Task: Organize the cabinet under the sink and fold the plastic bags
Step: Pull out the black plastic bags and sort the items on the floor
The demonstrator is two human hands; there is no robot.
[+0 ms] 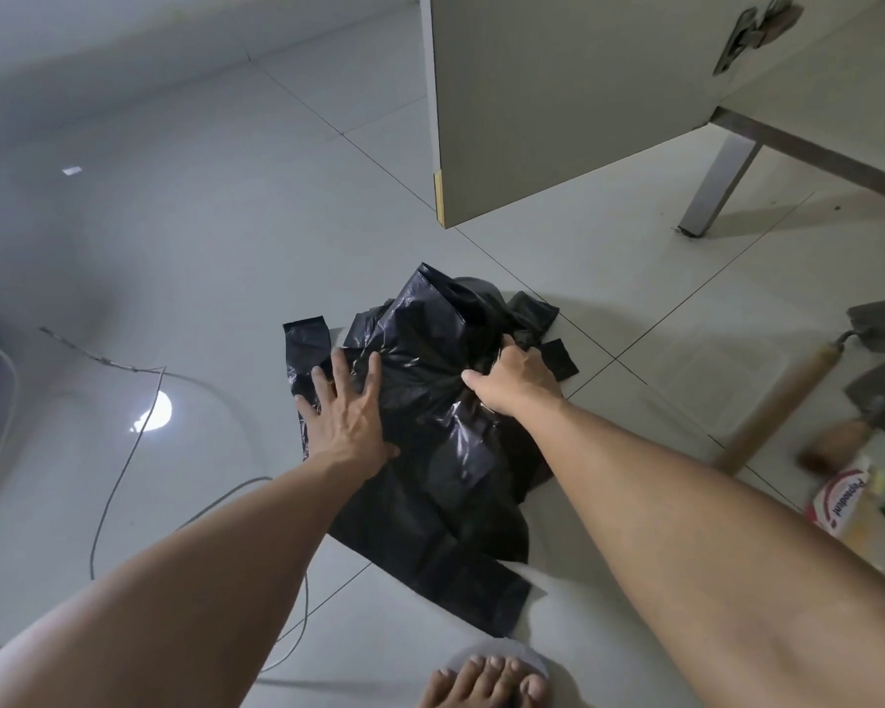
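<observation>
A crumpled black plastic bag (430,442) lies spread on the pale tiled floor in the middle of the view. My left hand (346,408) lies flat on the bag's left part, fingers straight and spread, pressing it down. My right hand (514,378) grips a bunched fold of the bag near its upper right, fingers curled into the plastic. The open cabinet door (558,104) hangs above the bag at the top right.
A metal cabinet leg (714,191) stands at the right. Two trowels with wooden handles (788,396) and a toothpaste box (839,498) lie on the floor at the right edge. Thin cables (124,452) trail across the floor on the left. My bare foot (486,682) is at the bottom.
</observation>
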